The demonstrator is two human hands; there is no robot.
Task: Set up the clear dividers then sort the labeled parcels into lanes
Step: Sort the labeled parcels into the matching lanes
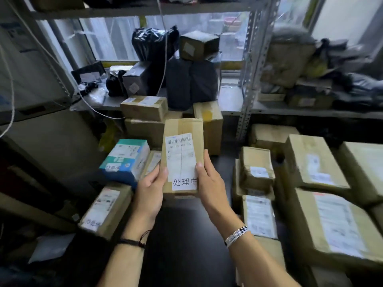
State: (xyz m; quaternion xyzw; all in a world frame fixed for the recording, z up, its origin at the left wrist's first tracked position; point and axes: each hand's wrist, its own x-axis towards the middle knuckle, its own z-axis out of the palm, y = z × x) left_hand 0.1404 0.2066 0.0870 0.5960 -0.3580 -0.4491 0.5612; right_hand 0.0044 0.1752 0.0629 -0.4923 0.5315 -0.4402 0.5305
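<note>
Fingers [206,157] curl round the sides of one brown parcel [183,129], held up over the dark desk [186,235]. The left hand [148,191] grips its left edge and the right hand [212,189] grips its right edge, with both thumbs lying on top. The parcel is tipped up so its white label [180,154] faces the person. A second white tag [184,182] with big black signs is stuck near the bottom.

More boxes lie all around: a blue and white box [126,158] just to the left, a pile of brown boxes [310,162] to the right, and black bags [190,83] on the shelf [232,100] behind. I cannot see any clear dividers here, so I cannot tell where the lanes are.

This looks like the sorting step, at the reading part. Next, I think the person must read the tag, pick the lane that matches, and set the parcel down there with care, without bumping the piles close by.
</note>
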